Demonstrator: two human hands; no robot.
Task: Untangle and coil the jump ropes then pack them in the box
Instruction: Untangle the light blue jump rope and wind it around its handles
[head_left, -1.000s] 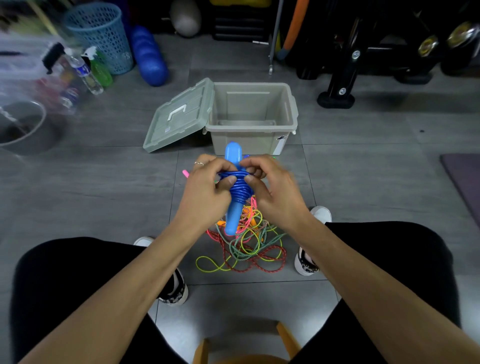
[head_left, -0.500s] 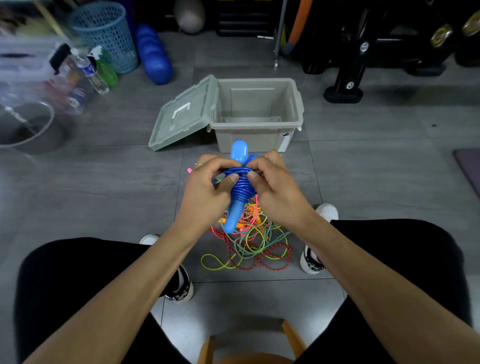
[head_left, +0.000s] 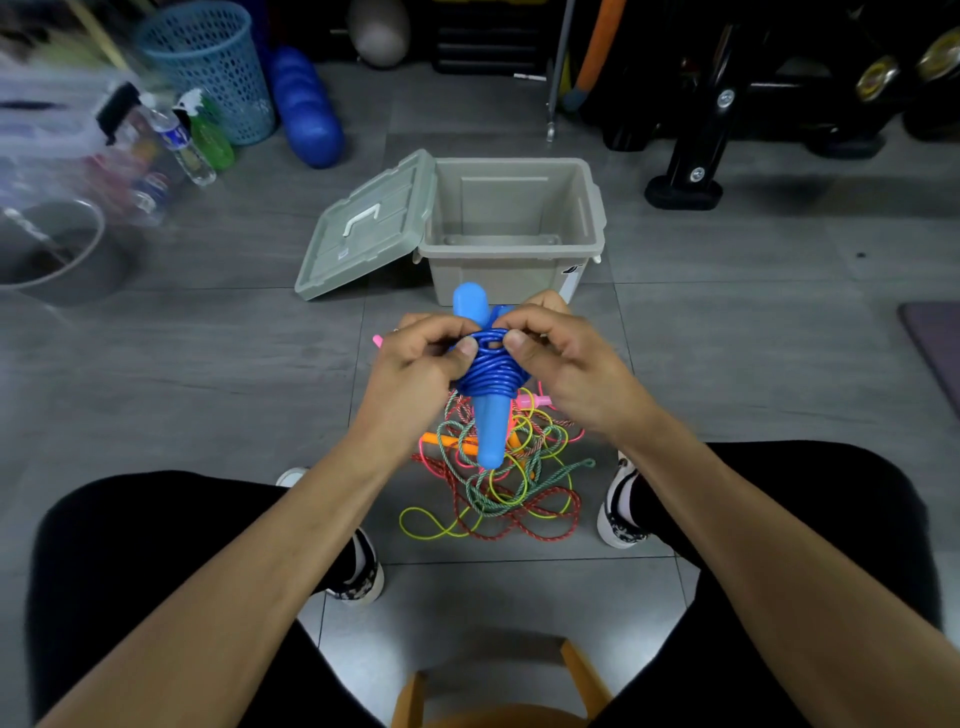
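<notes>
Rope: my left hand (head_left: 415, 374) and right hand (head_left: 563, 358) pinch the springy blue rope (head_left: 488, 371).
Hold: I'd grip its coils; box (head_left: 511, 275) at 12 o'clock.

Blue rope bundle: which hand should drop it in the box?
Probably the right hand: the open box sits slightly to its side, while the left hand is nearer the leaning lid. Both grip the blue rope bundle.

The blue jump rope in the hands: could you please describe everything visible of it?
The blue plastic jump rope has a glossy cord wound in tight coils around its paired light-blue handles, which stand roughly upright. The left hand and right hand pinch the top loops, above the tangled ropes on the floor.
</notes>
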